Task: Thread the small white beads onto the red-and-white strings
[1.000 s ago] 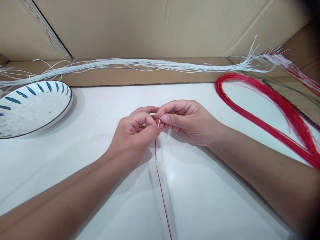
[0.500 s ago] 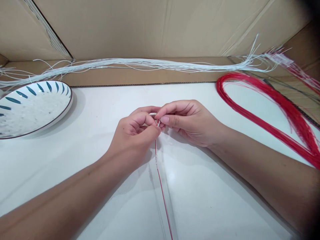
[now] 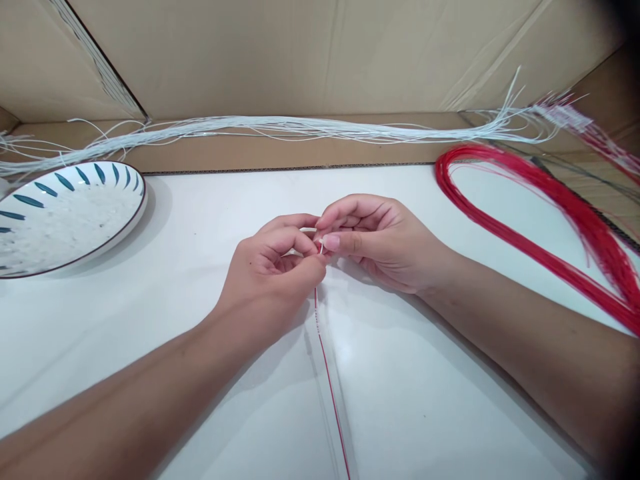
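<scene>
Close together over the white table, my left hand (image 3: pixel 280 257) and my right hand (image 3: pixel 375 240) meet at their fingertips. Thumb and index finger of my left hand pinch a thin red wire (image 3: pixel 333 393), which runs down from them to the bottom edge. A short stretch of the wire (image 3: pixel 317 321) looks whitish and dotted. Between the fingertips of both hands shows a small white strand (image 3: pixel 321 247), with my right thumb against it. What exactly lies inside the fingertips is too small to make out.
A white plate (image 3: pixel 75 220) with blue-green marks holds small clear-white pieces at the left. Long white strands (image 3: pixel 300 127) lie along the cardboard (image 3: pixel 230 153) at the back. A looped bundle of red wire (image 3: pixel 500 230) lies at the right, with more red-white strands (image 3: pixel 570 120) behind.
My right index finger has risen slightly, and the fingertips of both hands have shifted a little to the right. The hanging red wire has moved right with them.
</scene>
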The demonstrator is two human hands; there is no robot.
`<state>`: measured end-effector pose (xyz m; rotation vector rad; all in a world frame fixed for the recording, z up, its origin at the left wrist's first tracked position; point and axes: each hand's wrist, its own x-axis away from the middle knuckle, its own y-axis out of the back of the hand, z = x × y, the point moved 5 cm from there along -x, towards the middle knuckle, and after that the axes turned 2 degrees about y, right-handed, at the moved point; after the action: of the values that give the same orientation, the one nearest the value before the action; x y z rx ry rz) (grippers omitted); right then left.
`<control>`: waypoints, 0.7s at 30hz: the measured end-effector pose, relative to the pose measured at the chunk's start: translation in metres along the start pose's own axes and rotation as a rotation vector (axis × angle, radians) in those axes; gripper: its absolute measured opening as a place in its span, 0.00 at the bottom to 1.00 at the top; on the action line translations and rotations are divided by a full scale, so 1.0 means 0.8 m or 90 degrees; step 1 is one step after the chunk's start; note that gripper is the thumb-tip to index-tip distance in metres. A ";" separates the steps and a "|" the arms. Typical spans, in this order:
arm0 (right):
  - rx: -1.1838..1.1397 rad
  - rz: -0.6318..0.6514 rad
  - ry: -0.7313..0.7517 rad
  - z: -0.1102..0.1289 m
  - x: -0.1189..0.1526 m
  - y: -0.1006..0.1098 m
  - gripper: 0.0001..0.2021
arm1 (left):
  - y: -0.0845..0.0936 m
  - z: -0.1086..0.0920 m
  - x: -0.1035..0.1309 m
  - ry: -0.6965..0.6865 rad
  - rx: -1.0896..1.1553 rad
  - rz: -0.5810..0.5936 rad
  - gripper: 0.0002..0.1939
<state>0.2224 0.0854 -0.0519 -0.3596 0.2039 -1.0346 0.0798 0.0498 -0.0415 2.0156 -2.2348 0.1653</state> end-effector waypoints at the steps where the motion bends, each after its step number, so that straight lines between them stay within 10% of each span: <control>1: -0.004 -0.001 0.001 0.000 0.000 0.001 0.05 | 0.000 0.000 0.000 -0.005 -0.005 -0.001 0.09; 21: -0.019 0.016 0.002 0.000 0.000 -0.001 0.05 | 0.001 -0.001 -0.001 -0.008 -0.017 0.002 0.08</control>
<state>0.2220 0.0852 -0.0515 -0.3816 0.2258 -1.0079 0.0788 0.0510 -0.0408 2.0065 -2.2353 0.1227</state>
